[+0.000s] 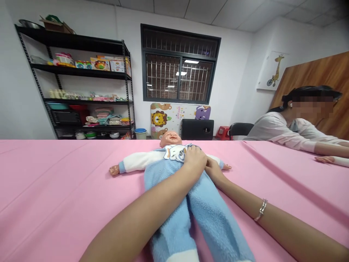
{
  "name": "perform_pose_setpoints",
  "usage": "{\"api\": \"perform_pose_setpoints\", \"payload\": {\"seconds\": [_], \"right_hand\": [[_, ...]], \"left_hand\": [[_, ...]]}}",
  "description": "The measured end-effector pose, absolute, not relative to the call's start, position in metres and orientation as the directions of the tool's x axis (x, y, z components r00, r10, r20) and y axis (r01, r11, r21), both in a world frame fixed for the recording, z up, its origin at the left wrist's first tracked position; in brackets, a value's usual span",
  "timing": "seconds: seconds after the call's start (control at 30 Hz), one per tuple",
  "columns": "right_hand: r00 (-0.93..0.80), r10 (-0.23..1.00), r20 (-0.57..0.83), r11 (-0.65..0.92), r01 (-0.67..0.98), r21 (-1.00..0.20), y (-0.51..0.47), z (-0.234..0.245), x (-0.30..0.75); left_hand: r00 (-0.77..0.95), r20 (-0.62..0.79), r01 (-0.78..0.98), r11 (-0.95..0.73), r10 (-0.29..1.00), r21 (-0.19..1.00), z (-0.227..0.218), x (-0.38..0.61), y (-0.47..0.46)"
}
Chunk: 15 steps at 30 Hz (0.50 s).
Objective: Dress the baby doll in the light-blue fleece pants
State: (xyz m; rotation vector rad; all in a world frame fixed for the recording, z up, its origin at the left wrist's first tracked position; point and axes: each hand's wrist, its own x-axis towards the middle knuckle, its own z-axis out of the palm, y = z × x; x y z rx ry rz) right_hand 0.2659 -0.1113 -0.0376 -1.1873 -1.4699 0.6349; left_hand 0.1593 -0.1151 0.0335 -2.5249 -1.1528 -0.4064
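Observation:
A baby doll (171, 137) lies on its back on the pink-covered table (68, 203), its head at the far edge and its arms spread. It wears a light-blue fleece romper (218, 207) with white sleeves and a white animal patch on the chest. My left hand (195, 158) is closed on the romper at the chest, fingers curled over the cloth beside the patch. Close against it, my right hand (214, 170) grips the romper's side near the doll's armpit. Its fingertips are mostly hidden behind the left hand.
At the right, another person (283, 127) leans over the same table with arms stretched out, near a second doll's arm (338, 160). A black shelf (89, 74) with toys and cloths stands against the back wall. Behind the table are a black chair (196, 129) and a red stool (223, 132).

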Motion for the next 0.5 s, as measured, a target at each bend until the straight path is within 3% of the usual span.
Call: {"api": "perform_pose_setpoints", "payload": {"seconds": [0.2,0.37,0.5], "right_hand": [[0.088,0.93,0.358,0.326,0.255,-0.91,-0.1118,-0.0364,0.2685],[0.137,0.921,0.365,0.303,0.336,-0.892,-0.106,-0.0397,0.2728],[0.294,0.878,0.379,0.243,0.407,-0.88,-0.1041,-0.0425,0.2711]], "left_hand": [[0.677,0.333,0.731,-0.652,0.656,-0.202,0.0295,0.1604,-0.1108],[0.681,0.303,0.73,-0.647,0.666,-0.219,0.032,0.1615,-0.1127],[0.674,0.289,0.737,-0.641,0.68,-0.212,0.0317,0.1621,-0.1153]]}}
